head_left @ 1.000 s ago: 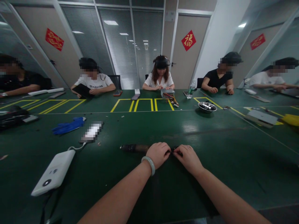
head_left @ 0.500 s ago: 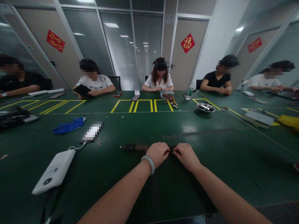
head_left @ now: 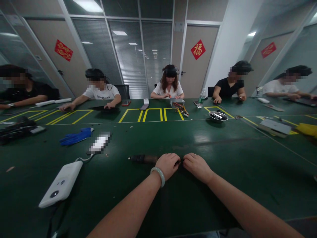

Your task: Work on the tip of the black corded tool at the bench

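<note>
Beyond left hand [head_left: 168, 165] and dark cylinder [head_left: 143, 159], a red 福 sign [head_left: 198, 50].

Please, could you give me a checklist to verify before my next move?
1. Dark tool lying on the table: ok.
2. Left hand at the tool: ok.
3. What the right hand has at its fingertips: cannot tell; too small and dark.
4. Blue glove and white device apart from both hands: ok.
5. Wrists free of jewellery: not ok; a bracelet is on the left one.
</note>
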The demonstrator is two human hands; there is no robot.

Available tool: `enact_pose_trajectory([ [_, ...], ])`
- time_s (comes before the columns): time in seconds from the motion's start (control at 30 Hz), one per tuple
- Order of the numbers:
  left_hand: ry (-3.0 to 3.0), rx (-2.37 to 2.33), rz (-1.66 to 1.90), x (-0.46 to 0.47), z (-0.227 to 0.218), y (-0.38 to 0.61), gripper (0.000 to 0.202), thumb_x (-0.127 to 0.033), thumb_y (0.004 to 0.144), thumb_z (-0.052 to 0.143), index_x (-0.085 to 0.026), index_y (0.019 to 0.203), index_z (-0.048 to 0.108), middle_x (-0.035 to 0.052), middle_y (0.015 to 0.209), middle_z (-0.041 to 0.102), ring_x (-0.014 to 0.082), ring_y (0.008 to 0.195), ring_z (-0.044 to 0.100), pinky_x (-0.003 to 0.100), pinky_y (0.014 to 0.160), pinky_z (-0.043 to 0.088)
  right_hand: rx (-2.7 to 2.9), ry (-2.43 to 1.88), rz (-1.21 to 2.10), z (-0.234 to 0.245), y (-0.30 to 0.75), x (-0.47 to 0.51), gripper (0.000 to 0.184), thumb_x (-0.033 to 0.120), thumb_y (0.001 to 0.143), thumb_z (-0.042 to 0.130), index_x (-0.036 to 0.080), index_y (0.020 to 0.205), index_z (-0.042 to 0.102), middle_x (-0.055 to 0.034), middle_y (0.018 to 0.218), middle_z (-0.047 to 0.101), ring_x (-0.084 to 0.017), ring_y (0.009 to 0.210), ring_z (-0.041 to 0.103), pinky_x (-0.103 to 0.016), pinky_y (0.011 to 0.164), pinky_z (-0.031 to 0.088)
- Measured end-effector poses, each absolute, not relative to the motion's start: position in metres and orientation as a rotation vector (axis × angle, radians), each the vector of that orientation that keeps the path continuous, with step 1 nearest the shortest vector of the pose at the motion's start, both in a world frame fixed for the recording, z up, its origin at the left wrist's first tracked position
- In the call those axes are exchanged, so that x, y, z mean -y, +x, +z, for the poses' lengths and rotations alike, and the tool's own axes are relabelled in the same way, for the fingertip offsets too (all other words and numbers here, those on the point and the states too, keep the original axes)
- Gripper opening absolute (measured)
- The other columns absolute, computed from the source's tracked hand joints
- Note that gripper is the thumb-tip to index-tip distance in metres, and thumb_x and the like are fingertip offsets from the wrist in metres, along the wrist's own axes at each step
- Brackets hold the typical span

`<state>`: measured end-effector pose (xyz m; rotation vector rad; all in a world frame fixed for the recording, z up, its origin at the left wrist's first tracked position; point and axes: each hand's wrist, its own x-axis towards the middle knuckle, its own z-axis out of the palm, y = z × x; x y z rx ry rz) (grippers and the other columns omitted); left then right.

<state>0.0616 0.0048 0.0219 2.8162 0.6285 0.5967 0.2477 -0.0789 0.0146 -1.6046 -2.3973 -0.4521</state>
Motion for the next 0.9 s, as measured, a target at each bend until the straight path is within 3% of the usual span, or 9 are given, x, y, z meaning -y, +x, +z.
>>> enact_pose_trajectory([
  [0.13, 2.819, -0.619, 0.600, -0.005, 0.022, 0.061, 0.009, -0.018, 0.085, 0.058, -0.021, 0.093, 0.058, -0.0002, 0.093, 0.061, 0.0169, 0.089, 0.056, 0.031, 0.080, 0.044, 2.314, -1.597, -0.332, 0.007, 0.250, 0.078, 0.010, 0.019, 0.090, 0.052, 0.017, 0.096, 0.060, -0.0082, 0.121, 0.060, -0.020, 0.110, 0.056, -0.036, 0.092, 0.047],
  [0.3, 2.833, -0.601, 0.583, -0.005, 0.023, 0.061, 0.007, -0.020, 0.087, 0.056, -0.021, 0.093, 0.059, 0.0009, 0.094, 0.062, 0.0173, 0.090, 0.057, 0.031, 0.080, 0.044, 2.288, -1.624, -0.194, 0.001, 0.253, 0.076, 0.017, 0.019, 0.089, 0.053, 0.017, 0.105, 0.059, -0.0096, 0.118, 0.063, -0.022, 0.110, 0.059, -0.042, 0.098, 0.046],
  [0.5, 2.866, -0.618, 0.544, -0.005, 0.024, 0.061, 0.007, -0.021, 0.087, 0.056, -0.021, 0.094, 0.059, 0.0018, 0.096, 0.061, 0.0172, 0.090, 0.057, 0.031, 0.079, 0.044, 2.246, -1.603, -0.017, 0.006, 0.251, 0.075, 0.014, 0.020, 0.090, 0.052, 0.020, 0.103, 0.058, -0.0052, 0.110, 0.065, -0.020, 0.108, 0.059, -0.043, 0.106, 0.038],
  [0.7, 2.858, -0.608, 0.584, -0.004, 0.020, 0.060, 0.007, -0.022, 0.088, 0.057, -0.022, 0.095, 0.058, 0.0006, 0.097, 0.060, 0.0166, 0.094, 0.056, 0.031, 0.083, 0.043, 2.196, -1.656, 0.123, 0.014, 0.249, 0.077, 0.013, 0.020, 0.090, 0.051, 0.021, 0.100, 0.059, -0.0044, 0.103, 0.064, -0.018, 0.097, 0.060, -0.035, 0.087, 0.047],
  [0.9, 2.868, -0.601, 0.589, -0.005, 0.018, 0.059, 0.007, -0.024, 0.088, 0.058, -0.023, 0.094, 0.060, -0.0007, 0.100, 0.061, 0.0163, 0.096, 0.056, 0.031, 0.084, 0.043, 2.210, -1.647, 0.065, 0.007, 0.250, 0.076, 0.011, 0.019, 0.090, 0.051, 0.021, 0.098, 0.058, -0.0040, 0.105, 0.065, -0.019, 0.098, 0.060, -0.036, 0.087, 0.046],
])
